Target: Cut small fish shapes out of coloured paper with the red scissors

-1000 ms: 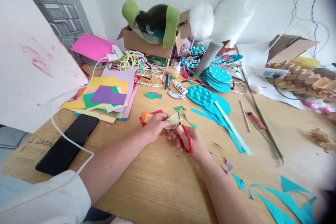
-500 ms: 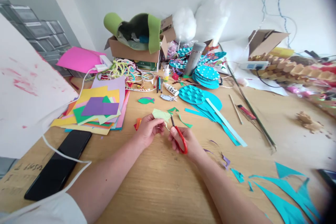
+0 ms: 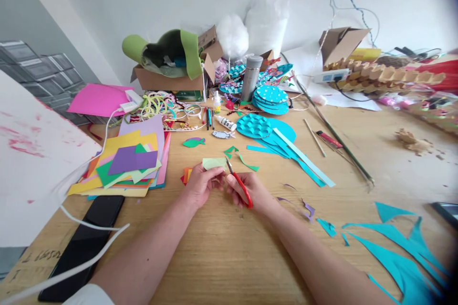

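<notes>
My left hand (image 3: 202, 184) pinches a small piece of pale green paper (image 3: 213, 163) between thumb and fingers. Red-handled scissors (image 3: 244, 191) are gripped in my right hand (image 3: 252, 189), their blades pointing up and left against the paper's right edge. Whether the blades are apart I cannot tell. Just beyond the paper lie curled green paper scraps (image 3: 249, 163). Small orange and red paper pieces (image 3: 186, 176) stick out from beside my left hand. A green and purple paper fish (image 3: 194, 142) and a white fish cutout (image 3: 222, 134) rest farther back.
Stacked coloured paper (image 3: 125, 140) and a black phone (image 3: 84, 243) with a white cable lie left. Turquoise discs and strips (image 3: 282, 136), a glue bottle (image 3: 226, 123) and a grey flask (image 3: 251, 78) stand behind. Turquoise offcuts (image 3: 390, 252) and a long stick (image 3: 332, 133) lie right.
The view has shifted slightly, so the things at the back sit farther left. My left hand has turned the pale green paper a little; the scissors stay at its right edge.
</notes>
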`<action>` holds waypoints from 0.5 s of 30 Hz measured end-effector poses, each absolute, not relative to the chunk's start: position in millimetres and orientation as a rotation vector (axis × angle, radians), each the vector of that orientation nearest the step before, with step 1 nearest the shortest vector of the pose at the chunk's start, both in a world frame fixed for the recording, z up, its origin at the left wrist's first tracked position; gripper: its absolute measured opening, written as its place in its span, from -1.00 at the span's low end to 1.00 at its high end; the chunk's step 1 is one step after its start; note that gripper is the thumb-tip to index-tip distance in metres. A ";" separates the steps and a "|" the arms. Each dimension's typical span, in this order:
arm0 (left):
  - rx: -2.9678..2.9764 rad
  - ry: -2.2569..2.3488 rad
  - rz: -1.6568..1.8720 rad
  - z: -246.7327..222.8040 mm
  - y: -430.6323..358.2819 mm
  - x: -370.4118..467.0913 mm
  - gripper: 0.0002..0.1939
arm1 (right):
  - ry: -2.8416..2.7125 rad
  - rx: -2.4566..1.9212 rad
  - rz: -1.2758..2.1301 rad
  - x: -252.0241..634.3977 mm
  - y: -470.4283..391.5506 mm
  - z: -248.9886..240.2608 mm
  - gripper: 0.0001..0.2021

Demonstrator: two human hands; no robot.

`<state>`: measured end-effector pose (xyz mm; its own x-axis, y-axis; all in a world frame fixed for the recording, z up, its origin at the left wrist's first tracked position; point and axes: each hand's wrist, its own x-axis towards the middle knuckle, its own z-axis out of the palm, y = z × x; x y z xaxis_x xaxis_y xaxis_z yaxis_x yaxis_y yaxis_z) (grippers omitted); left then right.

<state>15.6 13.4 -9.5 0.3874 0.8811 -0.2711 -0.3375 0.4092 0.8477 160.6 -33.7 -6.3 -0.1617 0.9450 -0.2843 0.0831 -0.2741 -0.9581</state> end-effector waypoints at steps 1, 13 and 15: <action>0.771 0.832 0.902 -9.5 14.2 15.3 -0.73 | -1.236 -1.381 1.527 160.5 -33.7 -7.0 -0.40; 0.759 0.878 0.912 -8.2 13.3 18.3 -0.71 | -1.253 -1.386 1.580 159.3 -34.0 -11.7 -0.42; 0.775 0.870 0.898 -8.0 12.2 19.1 -0.72 | -1.263 -1.374 1.578 159.6 -34.0 -12.6 -0.42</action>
